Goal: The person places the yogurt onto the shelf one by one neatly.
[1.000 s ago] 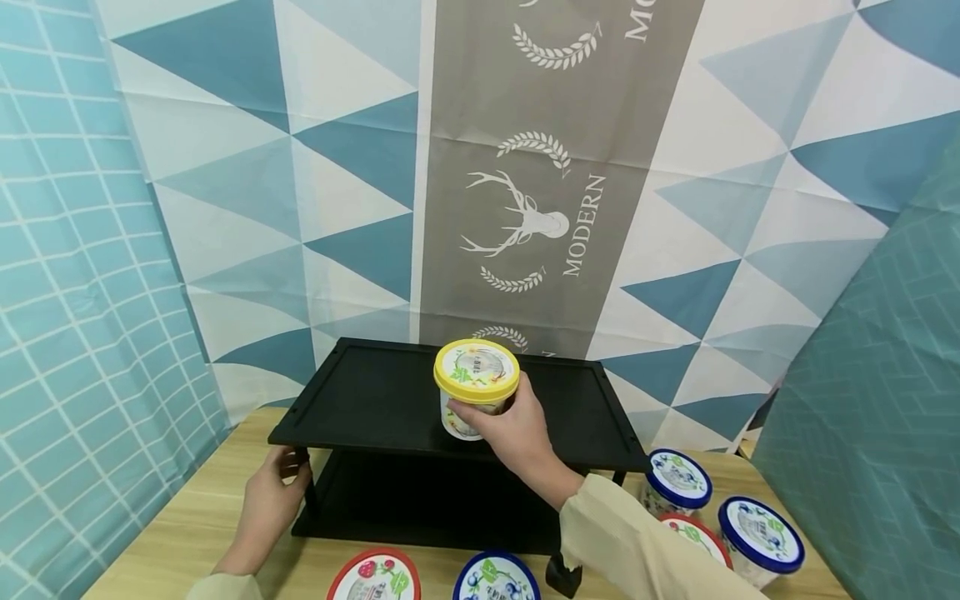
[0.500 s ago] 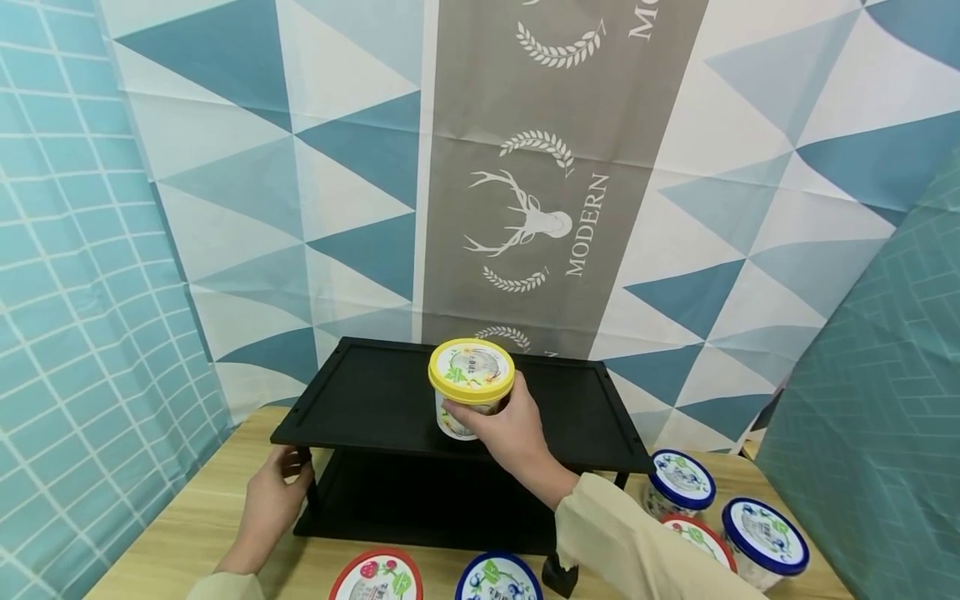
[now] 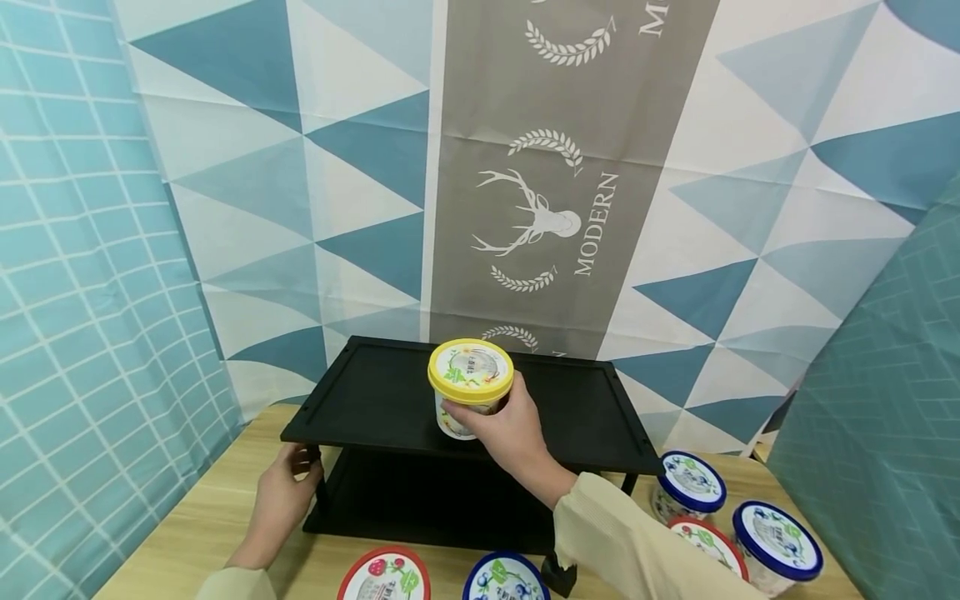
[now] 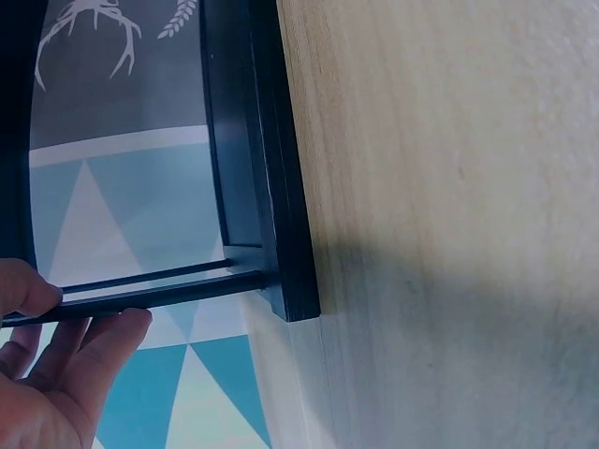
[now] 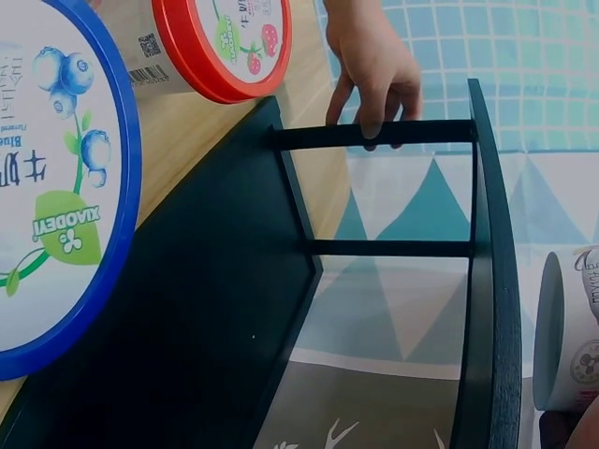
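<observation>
In the head view, a two-tier black shelf [image 3: 382,408] stands on a wooden table. My right hand [image 3: 517,429] grips a white tub with a yellow lid [image 3: 471,371] from its right side, the tub upright at the front middle of the top tier. Part of that tub's wall [image 5: 569,327] shows at the right edge of the right wrist view. Over at the shelf's front left corner, my left hand [image 3: 283,496] pinches the thin black post [image 4: 178,296] between thumb and fingers, as the left wrist view shows.
Near the front edge are a red-lidded tub [image 3: 386,575] and a blue-lidded tub [image 3: 506,579]. To the right of the shelf stand two blue-lidded tubs [image 3: 776,542] and a red-lidded one [image 3: 708,546]. A patterned cloth [image 3: 360,208] hangs close behind the shelf.
The yellow-lidded tub has shifted slightly left over the shelf top in my right hand. My left hand keeps its hold on the post. The head view has turned slightly left.
</observation>
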`<state>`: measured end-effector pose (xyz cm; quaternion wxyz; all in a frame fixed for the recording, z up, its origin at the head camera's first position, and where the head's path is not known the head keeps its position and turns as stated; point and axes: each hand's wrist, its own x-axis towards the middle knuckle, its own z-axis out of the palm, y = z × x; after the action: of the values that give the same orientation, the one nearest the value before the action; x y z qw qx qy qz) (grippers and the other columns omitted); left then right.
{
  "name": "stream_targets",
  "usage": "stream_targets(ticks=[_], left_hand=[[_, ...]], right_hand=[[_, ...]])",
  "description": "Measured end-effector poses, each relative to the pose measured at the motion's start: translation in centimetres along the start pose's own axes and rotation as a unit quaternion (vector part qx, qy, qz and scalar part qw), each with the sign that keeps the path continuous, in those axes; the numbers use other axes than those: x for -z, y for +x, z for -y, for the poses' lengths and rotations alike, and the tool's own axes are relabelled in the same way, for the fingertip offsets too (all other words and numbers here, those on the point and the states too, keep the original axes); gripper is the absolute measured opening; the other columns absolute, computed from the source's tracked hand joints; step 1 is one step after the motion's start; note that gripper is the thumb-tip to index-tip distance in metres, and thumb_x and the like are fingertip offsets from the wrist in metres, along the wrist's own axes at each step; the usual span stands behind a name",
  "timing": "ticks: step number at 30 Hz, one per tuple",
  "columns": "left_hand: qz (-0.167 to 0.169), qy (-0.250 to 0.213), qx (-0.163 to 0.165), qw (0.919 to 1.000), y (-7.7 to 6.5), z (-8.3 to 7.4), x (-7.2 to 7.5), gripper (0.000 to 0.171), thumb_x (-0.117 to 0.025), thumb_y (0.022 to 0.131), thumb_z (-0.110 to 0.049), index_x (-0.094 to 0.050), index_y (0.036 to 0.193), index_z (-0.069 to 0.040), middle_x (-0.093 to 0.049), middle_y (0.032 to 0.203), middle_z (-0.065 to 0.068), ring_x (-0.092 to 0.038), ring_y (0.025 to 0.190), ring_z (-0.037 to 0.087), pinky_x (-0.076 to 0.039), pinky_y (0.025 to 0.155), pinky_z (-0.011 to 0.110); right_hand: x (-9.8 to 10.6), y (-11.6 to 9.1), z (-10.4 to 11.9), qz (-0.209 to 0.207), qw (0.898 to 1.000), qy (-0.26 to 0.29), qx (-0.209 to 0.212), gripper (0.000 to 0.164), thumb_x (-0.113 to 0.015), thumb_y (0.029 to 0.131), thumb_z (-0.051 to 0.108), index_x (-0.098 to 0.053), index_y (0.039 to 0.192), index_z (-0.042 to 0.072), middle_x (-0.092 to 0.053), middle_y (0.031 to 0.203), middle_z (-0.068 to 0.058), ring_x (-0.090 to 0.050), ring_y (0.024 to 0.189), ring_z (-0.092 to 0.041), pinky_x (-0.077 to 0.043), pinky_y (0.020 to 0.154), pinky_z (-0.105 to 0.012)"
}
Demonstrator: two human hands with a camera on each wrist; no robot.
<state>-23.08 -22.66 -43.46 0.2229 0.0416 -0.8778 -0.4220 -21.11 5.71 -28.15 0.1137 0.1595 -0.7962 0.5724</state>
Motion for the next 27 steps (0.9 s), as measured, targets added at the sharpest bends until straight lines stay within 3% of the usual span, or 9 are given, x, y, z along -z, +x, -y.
stream_targets(ticks=[8,15,21,27], left_hand=[[0.003,-0.001,0.003,1.0000,0.1,-0.1,0.1,0.038,-0.047,0.087,-0.011,-0.042,0.124,-0.004,-0.056,0.111,0.026,-0.057,0.097,0.037,-0.051,0.071,0.037],[0.012,0.002,0.012,0.9999,0.0,0.0,0.2,0.039,-0.046,0.087,-0.012,-0.041,0.125,-0.004,-0.055,0.112,0.026,-0.056,0.099,0.038,-0.051,0.072,0.038],[0.012,0.004,0.008,0.9999,0.0,0.1,0.3,0.039,-0.047,0.087,-0.011,-0.040,0.125,-0.005,-0.055,0.112,0.026,-0.056,0.098,0.038,-0.051,0.071,0.038],[0.004,0.003,-0.006,1.0000,0.1,0.1,0.1,0.040,-0.048,0.085,-0.009,-0.042,0.124,-0.006,-0.057,0.110,0.024,-0.058,0.097,0.036,-0.051,0.072,0.037]], right_hand=[[-0.6,1.2,-2.4,0.000,1.000,0.001,0.002,0.076,-0.074,0.065,0.040,-0.032,0.125,0.023,-0.047,0.116,0.004,-0.051,0.109,-0.011,-0.047,0.089,-0.031],[-0.8,0.7,-0.5,0.007,1.000,0.002,-0.006,0.074,-0.074,0.069,0.027,-0.030,0.127,0.017,-0.045,0.119,-0.001,-0.049,0.113,-0.017,-0.045,0.093,-0.036],[-1.3,1.6,-2.2,0.011,1.000,0.002,-0.002,0.078,-0.075,0.065,0.040,-0.030,0.126,0.023,-0.046,0.118,0.004,-0.049,0.111,-0.012,-0.046,0.091,-0.033],[-1.6,1.9,-2.3,0.012,1.000,0.005,0.006,0.081,-0.074,0.062,0.047,-0.030,0.126,0.026,-0.046,0.117,0.006,-0.050,0.109,-0.010,-0.047,0.088,-0.031]])
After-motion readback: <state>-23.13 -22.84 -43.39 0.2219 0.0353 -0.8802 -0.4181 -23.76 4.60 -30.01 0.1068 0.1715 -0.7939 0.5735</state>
